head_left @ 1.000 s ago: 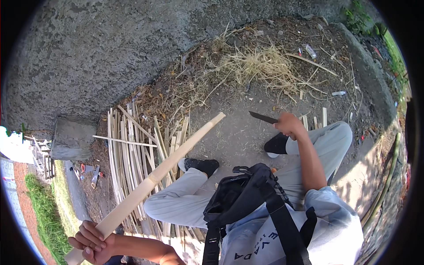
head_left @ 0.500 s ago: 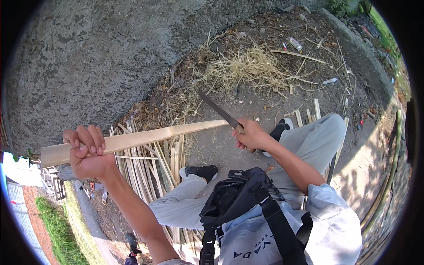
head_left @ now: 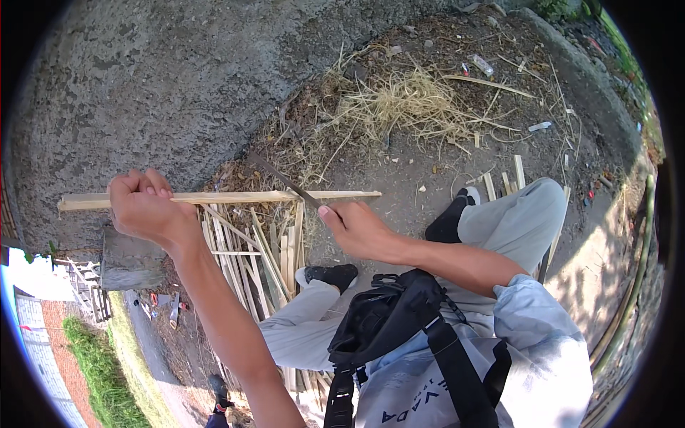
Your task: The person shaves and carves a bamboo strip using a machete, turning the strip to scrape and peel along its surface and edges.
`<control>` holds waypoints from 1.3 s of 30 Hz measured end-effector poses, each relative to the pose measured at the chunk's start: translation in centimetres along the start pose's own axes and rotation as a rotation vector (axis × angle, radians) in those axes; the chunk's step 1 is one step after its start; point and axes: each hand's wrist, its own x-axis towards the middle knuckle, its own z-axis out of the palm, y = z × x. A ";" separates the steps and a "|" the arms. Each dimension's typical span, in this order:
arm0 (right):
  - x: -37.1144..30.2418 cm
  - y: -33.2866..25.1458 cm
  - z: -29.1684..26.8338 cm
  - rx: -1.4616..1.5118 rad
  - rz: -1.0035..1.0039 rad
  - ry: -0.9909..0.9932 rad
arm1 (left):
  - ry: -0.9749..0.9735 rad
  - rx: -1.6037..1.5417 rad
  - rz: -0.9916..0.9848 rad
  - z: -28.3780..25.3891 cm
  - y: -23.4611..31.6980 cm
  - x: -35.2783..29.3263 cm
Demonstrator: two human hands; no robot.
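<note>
My left hand (head_left: 152, 210) is closed around a pale bamboo strip (head_left: 235, 197), near its left end. The strip runs roughly level across the view, its narrow edge facing me, and its far end points right with nothing visibly under it. In my right hand (head_left: 357, 232) is a long dark-bladed knife (head_left: 275, 172). Its handle is mostly hidden by my fingers. The blade slants up and left, crossing the strip right of its middle and appearing to touch it at the node.
Several split strips (head_left: 271, 264) lie in a pile beside my left leg. Beyond is a heap of thin shavings (head_left: 407, 100) on the dirt, next to a rough grey concrete surface (head_left: 178, 85). A small clear bottle (head_left: 482, 65) lies past it. Long poles (head_left: 635, 285) lie at the right.
The knife and my right hand have moved left along the strip, from its right end toward the node. My left hand has turned the strip from its broad face to its narrow edge.
</note>
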 end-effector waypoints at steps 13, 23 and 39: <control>2.0 -3.0 -0.3 -0.138 -0.131 -0.004 | 0.313 0.100 -0.036 0.3 -1.0 1.7; 1.6 -3.6 -1.4 -0.164 -0.080 -0.014 | 0.241 0.149 0.023 1.7 -0.7 -0.3; 2.2 3.8 2.1 -0.156 -0.050 0.096 | 0.342 0.155 -0.042 1.7 -1.1 1.1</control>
